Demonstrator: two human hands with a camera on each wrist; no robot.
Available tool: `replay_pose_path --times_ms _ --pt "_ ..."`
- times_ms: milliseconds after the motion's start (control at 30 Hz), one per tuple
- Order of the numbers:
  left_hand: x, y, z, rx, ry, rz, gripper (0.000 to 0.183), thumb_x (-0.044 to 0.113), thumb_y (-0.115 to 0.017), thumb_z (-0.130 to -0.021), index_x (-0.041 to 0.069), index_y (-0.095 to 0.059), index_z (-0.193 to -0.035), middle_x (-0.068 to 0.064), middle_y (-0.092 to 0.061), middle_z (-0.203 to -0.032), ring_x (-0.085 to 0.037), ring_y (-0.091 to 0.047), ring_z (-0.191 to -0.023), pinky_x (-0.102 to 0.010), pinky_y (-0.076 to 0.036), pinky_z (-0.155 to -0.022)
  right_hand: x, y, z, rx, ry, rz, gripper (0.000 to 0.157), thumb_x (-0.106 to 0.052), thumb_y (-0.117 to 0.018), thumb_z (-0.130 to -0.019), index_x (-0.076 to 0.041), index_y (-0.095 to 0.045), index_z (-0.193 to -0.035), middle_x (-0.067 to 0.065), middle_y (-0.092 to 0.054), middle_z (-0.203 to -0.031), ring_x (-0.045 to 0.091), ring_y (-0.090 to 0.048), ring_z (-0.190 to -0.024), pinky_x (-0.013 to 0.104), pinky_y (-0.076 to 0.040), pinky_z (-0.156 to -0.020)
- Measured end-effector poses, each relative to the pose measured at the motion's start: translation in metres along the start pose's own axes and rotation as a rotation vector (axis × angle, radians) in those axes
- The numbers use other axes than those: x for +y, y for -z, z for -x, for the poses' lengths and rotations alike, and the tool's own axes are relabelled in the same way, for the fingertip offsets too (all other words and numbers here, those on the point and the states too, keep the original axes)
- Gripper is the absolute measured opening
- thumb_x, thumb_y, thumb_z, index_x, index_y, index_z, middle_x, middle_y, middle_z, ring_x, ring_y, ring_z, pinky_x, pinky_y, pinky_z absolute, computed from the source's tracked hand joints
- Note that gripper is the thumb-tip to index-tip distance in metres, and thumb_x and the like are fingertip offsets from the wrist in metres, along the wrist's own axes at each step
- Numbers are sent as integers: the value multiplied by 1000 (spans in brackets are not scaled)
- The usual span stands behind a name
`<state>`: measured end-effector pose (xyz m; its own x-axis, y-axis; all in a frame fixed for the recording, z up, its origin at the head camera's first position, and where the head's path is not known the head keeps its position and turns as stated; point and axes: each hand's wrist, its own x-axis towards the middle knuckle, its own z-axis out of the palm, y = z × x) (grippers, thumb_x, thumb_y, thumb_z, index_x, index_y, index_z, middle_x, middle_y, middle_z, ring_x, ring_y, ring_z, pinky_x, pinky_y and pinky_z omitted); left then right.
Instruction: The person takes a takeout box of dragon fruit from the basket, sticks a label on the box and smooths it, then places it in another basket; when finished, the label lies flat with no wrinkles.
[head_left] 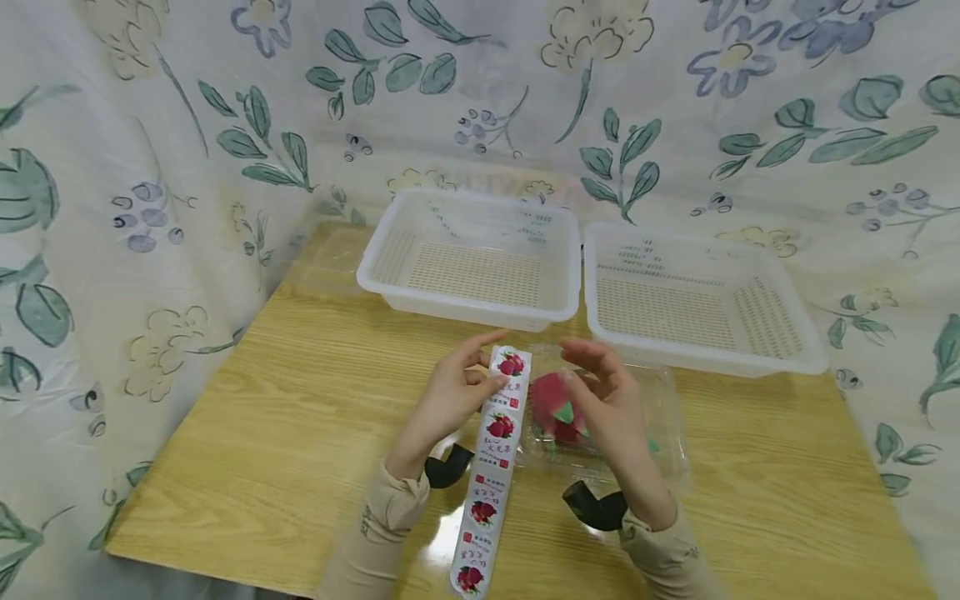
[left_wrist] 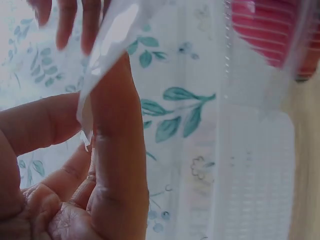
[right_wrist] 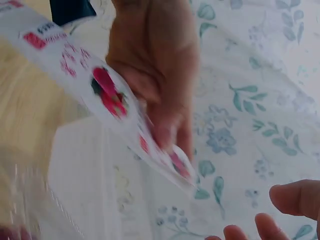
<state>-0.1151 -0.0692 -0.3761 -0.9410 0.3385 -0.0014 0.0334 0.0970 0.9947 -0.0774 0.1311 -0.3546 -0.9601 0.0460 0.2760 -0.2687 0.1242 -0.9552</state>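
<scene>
My left hand (head_left: pixel 450 390) pinches a long white strip of labels (head_left: pixel 500 427) near its top end, between thumb and index finger. Each label carries a printed picture of red dragon fruit, and the strip hangs down toward the table's front edge. To the right is a clear plastic box (head_left: pixel 672 421) with a red-pink dragon fruit (head_left: pixel 547 400) with green tips inside. Above that box hovers my right hand (head_left: pixel 613 408), thumb and fingers apart. In the right wrist view its fingertips (right_wrist: pixel 295 198) hold nothing. It partly hides the box and fruit.
Two white perforated plastic baskets stand side by side at the back, one left (head_left: pixel 465 307) and one right (head_left: pixel 712 360). A clear plastic container (head_left: pixel 324 260) lies at the wooden table's (head_left: pixel 285 400) back left corner. Floral curtains (head_left: pixel 480 75) hang behind.
</scene>
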Motion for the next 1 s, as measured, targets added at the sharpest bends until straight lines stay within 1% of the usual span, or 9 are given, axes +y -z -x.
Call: replay_pose_path --times_ms 100,300,367,467,600,700,800,867,1000 --pt "3 -5 0 0 -16 2 56 -1 -61 -91 16 -48 -142 -18 -60 -101 -9 -59 -58 -20 -47 -51 3 -11 -2 -7 -34 -3 30 6 -58 -90 9 -56 -120 -17 -64 -110 0 -59 -105 16 -49 -88" --pt "0 -12 0 -8 -2 33 53 -2 -60 -91 17 -52 -139 -17 -59 -102 -9 -62 -60 -20 -49 -52 13 -19 1 5 -136 -14 31 7 -58 -90 7 -56 -121 16 -64 -117 4 -61 -101 17 -50 -89" --pt "-2 -14 -1 -13 -2 39 52 -2 -60 -91 16 -52 -139 -17 -58 -103 -8 -62 -59 -20 -49 -52 16 -21 3 20 -158 -9 32 6 -60 -89 6 -56 -121 22 -63 -117 4 -61 -98 17 -51 -87" --pt "-2 -18 -2 -6 -10 35 53 -3 -61 -89 14 -52 -139 -17 -57 -104 -7 -58 -55 -20 -47 -50 21 -25 3 65 -149 24 33 3 -63 -89 4 -57 -121 22 -64 -114 7 -62 -95 18 -52 -85" --pt "-2 -22 -2 3 4 40 54 -3 -62 -89 16 -52 -139 -16 -56 -105 -7 -51 -51 -18 -41 -46 28 -30 2 155 -76 97 31 2 -68 -86 0 -62 -116 18 -68 -105 11 -64 -91 22 -53 -83" --pt "-4 -23 -4 0 8 43 55 -3 -61 -89 16 -51 -139 -17 -56 -106 -6 -52 -50 -17 -40 -45 31 -33 2 199 -27 120 30 3 -70 -84 -1 -63 -114 18 -69 -100 8 -64 -86 20 -53 -79" --pt "-6 -24 -5 5 0 45 55 -3 -60 -90 15 -50 -140 -19 -54 -107 -6 -53 -51 -17 -41 -46 32 -34 0 194 -16 99 31 4 -69 -84 2 -63 -114 20 -68 -97 3 -63 -81 18 -53 -74" --pt "-7 -24 -6 16 -9 66 55 -5 -60 -89 14 -50 -140 -20 -54 -111 -8 -60 -57 -18 -47 -49 32 -35 -3 177 -32 80 31 4 -69 -84 2 -63 -114 21 -67 -96 1 -63 -79 17 -53 -72" --pt "-8 -27 -6 102 -92 66 52 -8 -61 -87 9 -54 -136 -22 -54 -125 -19 -69 -76 -21 -55 -58 32 -36 -8 151 -91 35 30 3 -67 -86 2 -62 -116 19 -63 -95 1 -64 -75 17 -54 -67"
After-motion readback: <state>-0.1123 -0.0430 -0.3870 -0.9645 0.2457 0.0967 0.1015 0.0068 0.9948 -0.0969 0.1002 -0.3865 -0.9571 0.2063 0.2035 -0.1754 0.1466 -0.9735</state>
